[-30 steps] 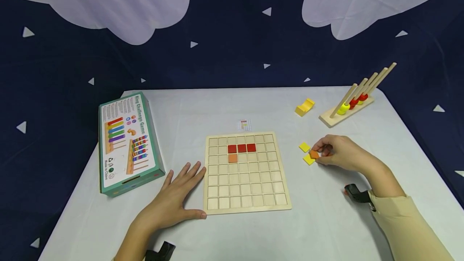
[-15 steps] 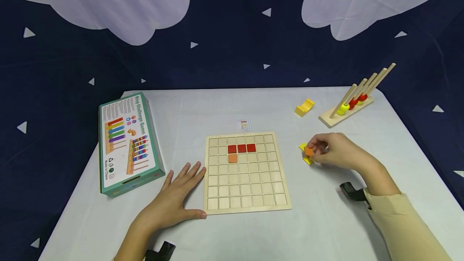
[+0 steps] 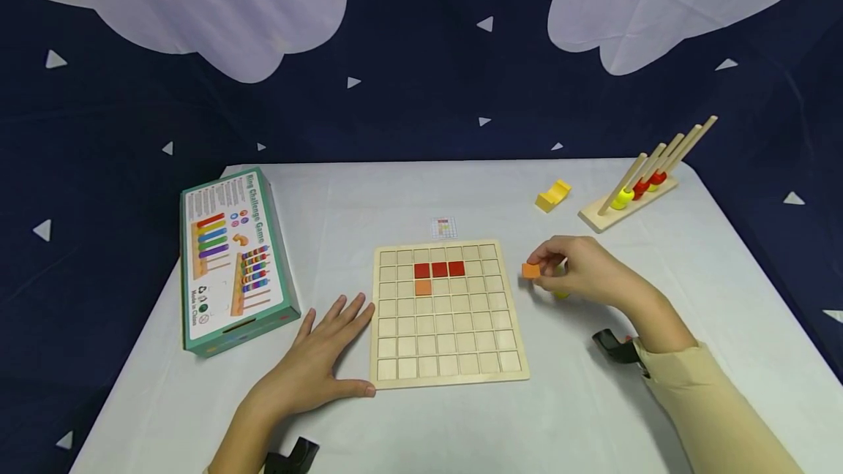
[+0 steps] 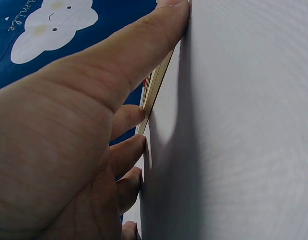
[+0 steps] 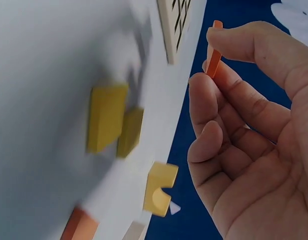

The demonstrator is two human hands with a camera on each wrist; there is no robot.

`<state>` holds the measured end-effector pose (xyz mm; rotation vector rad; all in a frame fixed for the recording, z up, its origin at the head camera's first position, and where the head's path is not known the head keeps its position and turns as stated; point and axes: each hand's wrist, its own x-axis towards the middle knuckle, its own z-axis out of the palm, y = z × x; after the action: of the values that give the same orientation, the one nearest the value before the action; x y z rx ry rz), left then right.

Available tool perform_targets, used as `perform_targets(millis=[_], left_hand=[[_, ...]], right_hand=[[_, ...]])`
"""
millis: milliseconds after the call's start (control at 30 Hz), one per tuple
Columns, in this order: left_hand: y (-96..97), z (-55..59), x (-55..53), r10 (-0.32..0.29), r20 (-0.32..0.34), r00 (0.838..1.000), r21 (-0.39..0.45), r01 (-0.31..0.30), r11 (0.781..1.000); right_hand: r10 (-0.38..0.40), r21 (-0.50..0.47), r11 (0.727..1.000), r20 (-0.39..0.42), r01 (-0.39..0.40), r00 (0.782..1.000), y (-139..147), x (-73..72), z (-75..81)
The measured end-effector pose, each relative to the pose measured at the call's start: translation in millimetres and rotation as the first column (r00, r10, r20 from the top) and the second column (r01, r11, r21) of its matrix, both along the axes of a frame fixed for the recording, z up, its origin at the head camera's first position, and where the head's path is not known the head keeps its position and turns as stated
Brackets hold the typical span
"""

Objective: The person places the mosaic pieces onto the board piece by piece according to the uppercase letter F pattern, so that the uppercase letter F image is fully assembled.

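My right hand (image 3: 576, 269) pinches a square orange tile (image 3: 530, 271) between thumb and fingers, off the right edge of the wooden grid board (image 3: 454, 379). In the right wrist view, the tile (image 5: 214, 52) shows edge-on at the fingertips. Two yellow tiles (image 5: 108, 119) lie on the table by this hand, mostly hidden behind it in the head view. Three red tiles (image 3: 439, 269) form a row in the board's upper cells, with one orange tile (image 3: 423, 287) below the leftmost. My left hand (image 3: 316, 368) lies with fingers spread, thumb and fingertips at the board's left edge.
A small printed pattern card (image 3: 444, 227) lies behind the board. The green game box (image 3: 240, 262) is at the left. A yellow curved block (image 3: 553, 196) and a peg stand (image 3: 602, 219) with red and yellow beads are at the back right. An orange-red piece (image 5: 80, 225) lies near my right wrist.
My right hand has lifted the orange tile from beside the yellow tiles and carried it left to near the board. The left hand has stayed in place.
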<state>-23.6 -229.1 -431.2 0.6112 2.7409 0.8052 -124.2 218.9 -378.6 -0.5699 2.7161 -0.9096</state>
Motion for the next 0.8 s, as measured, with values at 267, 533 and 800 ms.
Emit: perform_targets(millis=[267,533,800], left_hand=[[-0.2,-0.1,-0.1,-0.003,-0.008,1.000,-0.004,0.003,1.000],[-0.1,0.3,-0.9,-0.008,-0.009,1.000,-0.008,0.008,1.000],[0.3,0.7,-1.0,-0.010,-0.003,1.000,-0.007,0.010,1.000]], right_hand=[[0.031,-0.025,0.999,-0.042,-0.032,0.999,-21.5,-1.5,-2.1],[0.092,-0.047,0.994,-0.084,-0.096,0.992,-45.8,-1.8,-6.6],[0.147,-0.032,0.988,-0.088,-0.150,0.985,-72.7,0.3,-7.9]])
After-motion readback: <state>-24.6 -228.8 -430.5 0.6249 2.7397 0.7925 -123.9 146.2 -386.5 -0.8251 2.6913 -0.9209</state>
